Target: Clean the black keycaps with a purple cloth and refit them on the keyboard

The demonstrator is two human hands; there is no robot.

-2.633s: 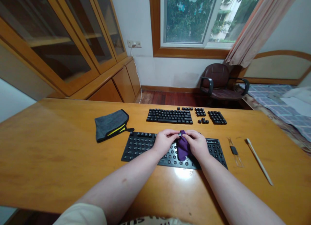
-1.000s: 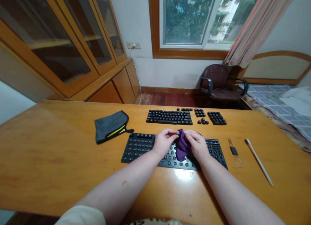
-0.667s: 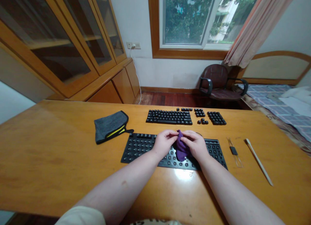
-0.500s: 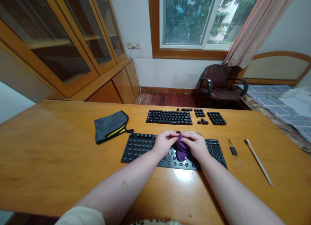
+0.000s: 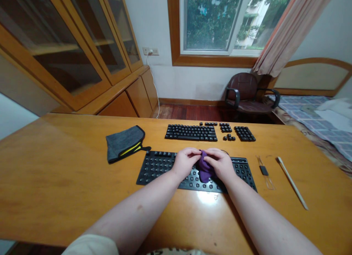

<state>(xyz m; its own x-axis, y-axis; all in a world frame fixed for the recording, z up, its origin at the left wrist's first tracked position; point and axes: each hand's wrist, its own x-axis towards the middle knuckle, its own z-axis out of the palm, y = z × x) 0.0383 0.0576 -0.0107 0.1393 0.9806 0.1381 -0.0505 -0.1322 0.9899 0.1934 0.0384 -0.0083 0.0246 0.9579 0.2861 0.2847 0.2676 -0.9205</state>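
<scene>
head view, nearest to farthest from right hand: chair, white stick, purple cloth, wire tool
1. Purple cloth, pinched in right hand
2. Wire tool, on the right
3. White stick, farther right
4. Chair, beyond the table

Cloth (image 5: 205,171): solid deep purple. Kybd base (image 5: 194,178) under it: blk, w/ repeating grid of dk posts, pale shine mid. Far keycaps (image 5: 191,132): blk w/ tiny whitish legends. Towel (image 5: 123,142), left: dk gray, blk trim, bright yellow inside. Puller (image 5: 264,170), right: blk grip, silvery wires. Stick (image 5: 292,183) far right of it: off-wht. Tabletop (image 5: 68,178): honey-brn wood, wht glare near. Sleeve (image 5: 92,244), near left: cream. Cabinet (image 5: 118,108), far left: similar brn. Chair (image 5: 244,88): dk maroon w/ blk arms. Curtain (image 5: 294,35): dusty pink. Bedsheet (image 5: 305,110), right: blue-gray, pale-lined checks. Floor (image 5: 189,111): reddish brn. Wall (image 5: 159,20): whitish.
</scene>
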